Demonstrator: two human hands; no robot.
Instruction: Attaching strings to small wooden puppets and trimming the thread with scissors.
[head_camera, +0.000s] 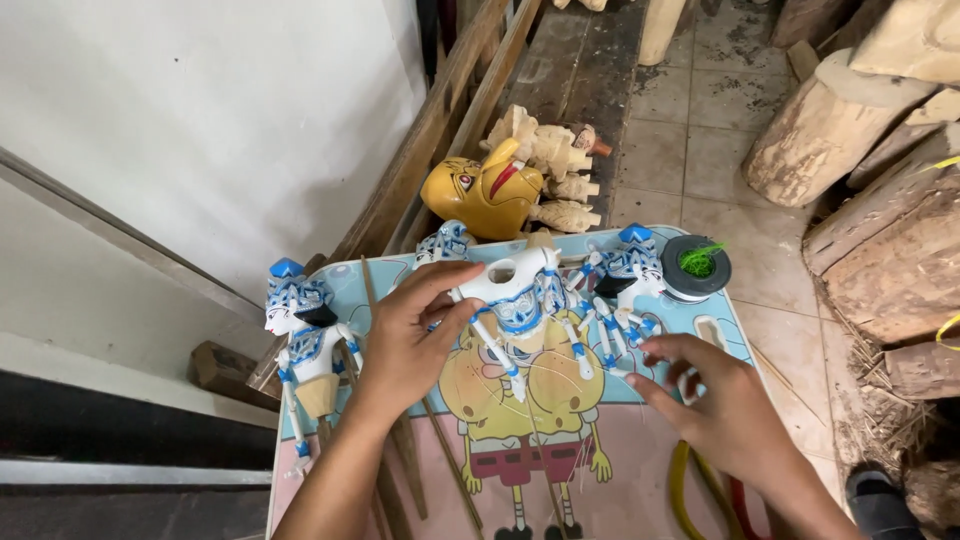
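Note:
A headless white-and-blue wooden puppet body (520, 300) lies in the middle of a small cartoon-printed table (640, 460). My left hand (410, 335) grips its white shoulder piece from the left. My right hand (720, 395) hovers at the right with fingers spread, its fingertips touching the thin white arm pieces (625, 335) of the puppets. A finished puppet with a blue cap (300, 330) lies at the table's left edge. Another blue-capped puppet (630, 262) lies at the upper right, and a third head (445, 243) peeks out behind my left hand.
A dark round reel with green thread (697, 265) stands at the table's far right corner. A yellow carved mask (482, 195) and unpainted wooden puppet parts (550, 160) lie beyond the table. Logs (860, 180) pile up at right. Thin sticks (400, 450) lie on the table.

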